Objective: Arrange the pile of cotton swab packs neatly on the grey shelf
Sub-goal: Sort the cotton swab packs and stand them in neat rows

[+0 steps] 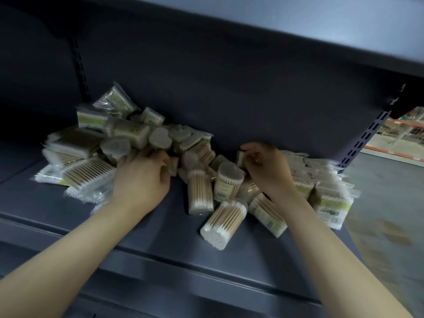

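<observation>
Pile: I see cotton swab packs (146,143) heaped mid-shelf on the grey shelf (160,228).
Left hand (142,180): fingers curled into the pile's left side; grip unclear.
Right hand (267,167): fingertips pinching a small pack (241,158) at the far right.
Labels: green-white with barcodes (221,195); print too blurred to read.

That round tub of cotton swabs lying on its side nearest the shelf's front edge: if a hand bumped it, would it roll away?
Probably. The round tub lies on its side on the smooth grey shelf, so a nudge could roll it. It looks light, being thin sticks and cotton. Its clear wall seems stiff, unlike the crinkly flat bags at left.
</observation>
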`<move>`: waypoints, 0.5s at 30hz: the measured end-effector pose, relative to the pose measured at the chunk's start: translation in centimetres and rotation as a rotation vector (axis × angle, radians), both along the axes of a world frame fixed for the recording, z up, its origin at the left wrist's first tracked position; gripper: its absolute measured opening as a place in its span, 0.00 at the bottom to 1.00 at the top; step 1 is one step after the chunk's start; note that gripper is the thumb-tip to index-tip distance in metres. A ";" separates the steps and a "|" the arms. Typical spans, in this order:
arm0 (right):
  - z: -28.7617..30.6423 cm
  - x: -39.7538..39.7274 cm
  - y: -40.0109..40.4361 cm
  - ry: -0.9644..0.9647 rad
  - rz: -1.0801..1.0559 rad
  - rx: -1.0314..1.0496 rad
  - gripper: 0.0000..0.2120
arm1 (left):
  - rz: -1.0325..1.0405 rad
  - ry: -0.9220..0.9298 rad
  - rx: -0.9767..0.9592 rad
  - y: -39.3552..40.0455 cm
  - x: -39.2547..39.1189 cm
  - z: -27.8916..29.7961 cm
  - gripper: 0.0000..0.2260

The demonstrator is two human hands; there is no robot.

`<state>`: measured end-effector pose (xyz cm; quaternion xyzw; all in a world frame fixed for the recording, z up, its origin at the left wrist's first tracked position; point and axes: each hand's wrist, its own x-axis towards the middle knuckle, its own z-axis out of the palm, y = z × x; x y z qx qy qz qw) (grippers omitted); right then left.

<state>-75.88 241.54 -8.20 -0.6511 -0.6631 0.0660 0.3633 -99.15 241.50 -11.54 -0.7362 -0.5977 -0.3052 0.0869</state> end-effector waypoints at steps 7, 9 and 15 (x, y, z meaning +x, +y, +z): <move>0.9 -3.7 2.7 -0.022 0.120 0.006 0.13 | 0.013 0.011 -0.017 0.7 -2.7 -0.6 0.09; 0.8 -4.5 3.7 -0.035 0.138 -0.001 0.13 | -0.013 0.001 -0.023 0.8 -3.2 -0.8 0.14; 0.9 -5.3 6.7 -0.110 0.163 -0.073 0.14 | -0.169 -0.040 -0.069 1.6 -3.4 -0.8 0.19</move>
